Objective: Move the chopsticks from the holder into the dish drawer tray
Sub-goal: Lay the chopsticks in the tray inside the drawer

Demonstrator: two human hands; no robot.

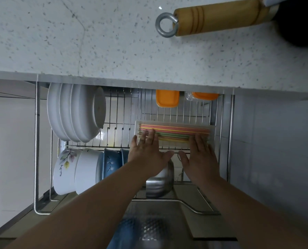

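Several coloured chopsticks (174, 131), pink, yellow and green, lie side by side in a clear plastic tray (212, 130) that rests on the wire rack of the pulled-out dish drawer (36, 141). My left hand (147, 151) lies flat, fingers spread, with its fingertips on the left ends of the chopsticks. My right hand (200, 155) is flat too, its fingers over the right part of the tray. Neither hand grips anything. No chopstick holder shows in the view.
White plates (74, 112) stand upright at the drawer's back left. Bowls (77, 169) line the front left, and a steel bowl (158, 186) sits under my wrists. Orange-lidded boxes (167, 98) sit at the back. On the speckled counter (95, 42) above lies a wooden pan handle (216, 17).
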